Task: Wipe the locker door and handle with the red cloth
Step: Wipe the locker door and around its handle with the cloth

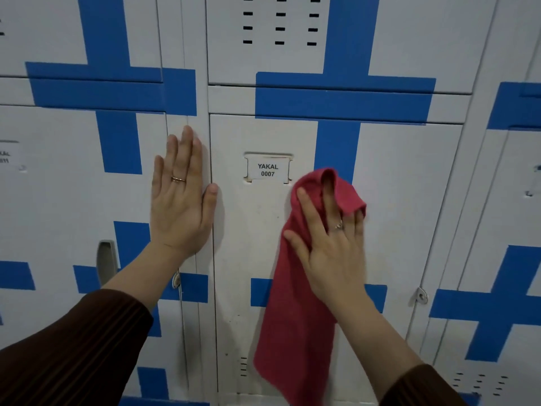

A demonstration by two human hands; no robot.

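Your left hand (181,197) lies flat and released against the neighbouring locker, its thumb touching the seam at the left edge of the locker door (263,230); it grasps nothing and serves as a brace. Just right of that seam sits the name label (268,169), near the top of the door. Right of the label, your right hand (333,244) presses the red cloth (295,332) against the door face. The fingers (355,222) are spread, with the cloth's top fold draped over their tips; they pin the cloth to the panel rather than clench it. The cloth's long axis runs vertically, its tail hanging below the palm toward the door's lower vents (243,367).

The right hand is the nearer one for wiping. Open panel lies to the right, up to the door's right edge, where a small hasp (421,295) is mounted; treat it as a likely snag point. A recessed handle is visible only on the left neighbour, so you cannot tell where this door's handle sits; it may be behind the cloth
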